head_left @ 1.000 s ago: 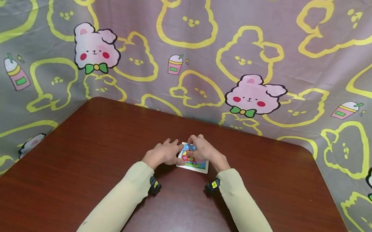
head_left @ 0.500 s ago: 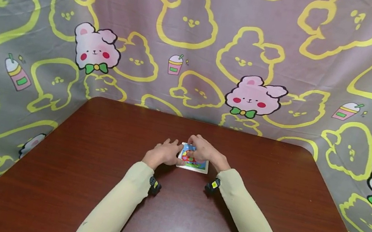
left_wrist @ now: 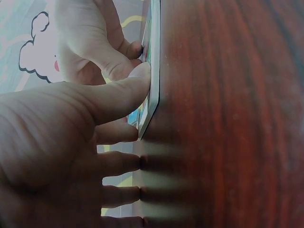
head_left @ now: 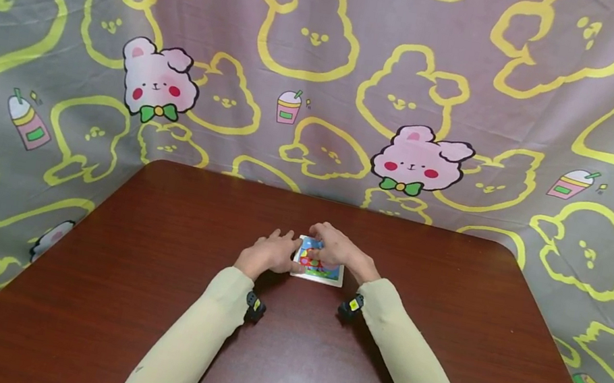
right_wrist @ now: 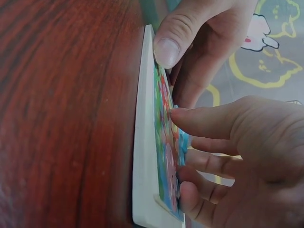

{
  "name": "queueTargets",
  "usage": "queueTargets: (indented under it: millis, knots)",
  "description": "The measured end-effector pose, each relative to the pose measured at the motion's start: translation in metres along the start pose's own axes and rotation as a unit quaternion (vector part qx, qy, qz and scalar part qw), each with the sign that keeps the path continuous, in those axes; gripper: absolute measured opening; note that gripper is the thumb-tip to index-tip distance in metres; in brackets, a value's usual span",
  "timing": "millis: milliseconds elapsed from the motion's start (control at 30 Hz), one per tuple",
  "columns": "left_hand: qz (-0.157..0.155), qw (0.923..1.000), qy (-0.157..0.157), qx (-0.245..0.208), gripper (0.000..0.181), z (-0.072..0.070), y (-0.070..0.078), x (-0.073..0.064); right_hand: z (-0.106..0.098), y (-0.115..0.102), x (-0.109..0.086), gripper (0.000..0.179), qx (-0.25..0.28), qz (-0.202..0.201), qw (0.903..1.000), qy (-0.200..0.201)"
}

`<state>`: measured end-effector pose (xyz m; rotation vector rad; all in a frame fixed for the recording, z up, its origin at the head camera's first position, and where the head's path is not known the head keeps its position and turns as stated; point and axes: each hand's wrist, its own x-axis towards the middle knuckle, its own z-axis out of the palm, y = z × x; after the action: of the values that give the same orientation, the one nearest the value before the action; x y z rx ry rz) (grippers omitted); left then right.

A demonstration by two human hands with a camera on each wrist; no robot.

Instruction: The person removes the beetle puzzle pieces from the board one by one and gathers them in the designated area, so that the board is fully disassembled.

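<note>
A small flat picture puzzle with a white frame and a bright blue, red and green picture lies on the table. My left hand is at its left side: the thumb presses on the frame's near edge, while the other fingers stretch out, their tips on the tabletop. Over the picture, my right hand has its thumb and fingers bent, fingertips down at the surface. Between them a light blue puzzle piece shows, slightly raised and pinched. The right hand covers much of the picture in the head view.
The brown wooden table has rounded far corners. A grey patterned cloth hangs behind and along the sides. Small black cameras are strapped to both wrists, below pale sleeves.
The right hand's fingers have shifted very slightly over the picture. The left hand and the puzzle frame look almost unmoved.
</note>
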<state>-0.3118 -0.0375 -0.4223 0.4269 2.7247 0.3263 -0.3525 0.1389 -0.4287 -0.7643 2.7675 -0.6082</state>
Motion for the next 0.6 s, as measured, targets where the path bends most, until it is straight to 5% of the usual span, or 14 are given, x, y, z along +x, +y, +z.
queueTargets:
  millis: [600]
  knots:
    - [0.001, 1.0, -0.006, -0.006, 0.075, -0.0021, -0.0001, -0.0077, 0.0031, -0.0066, -0.0021, 0.029, 0.006, 0.032, 0.9994, 0.014]
